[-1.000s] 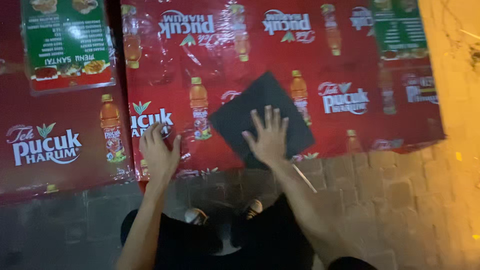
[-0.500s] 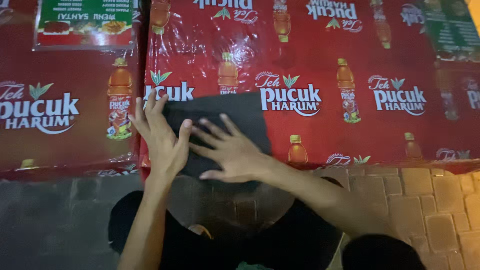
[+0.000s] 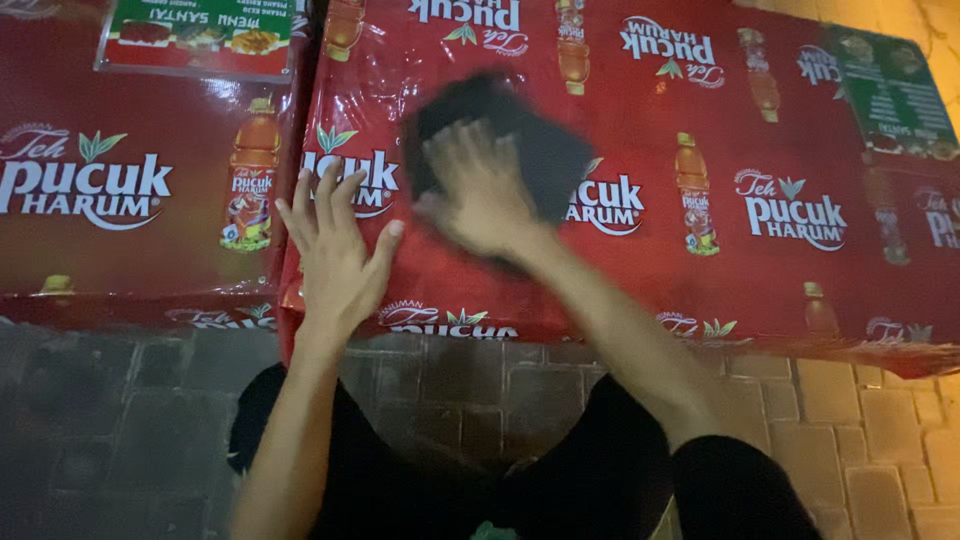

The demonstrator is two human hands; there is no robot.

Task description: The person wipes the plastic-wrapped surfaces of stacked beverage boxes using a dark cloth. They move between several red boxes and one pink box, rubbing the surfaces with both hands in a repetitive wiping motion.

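A red plastic table cover (image 3: pixel 640 270), glossy and printed with orange bottles and white lettering, fills the upper part of the view. It is wrinkled and catches the light in streaks. A seam or gap runs down near the left, where a second red-covered table (image 3: pixel 130 240) meets the first. Below the table edge lies grey brick paving (image 3: pixel 480 390), which turns yellowish at the far right under warm light. The scene is dim, as at night outdoors.

A laminated green menu card (image 3: pixel 200 35) lies on the left table at the top edge, and another dark green card (image 3: pixel 895 95) lies at the far right corner of the cover.

The black cloth (image 3: pixel 545 150) rests flat on the cover, near its upper middle. The right hand (image 3: pixel 480 190) lies on it with fingers spread, palm pressing down; both hand and cloth are blurred, so its edges are unclear. The left hand (image 3: pixel 335 250) lies flat on the cover just left of the cloth, fingers splayed and apart, holding nothing.

Both forearms cross the table's near edge. The person's dark trousers (image 3: pixel 560 480) show beneath, over the paving.
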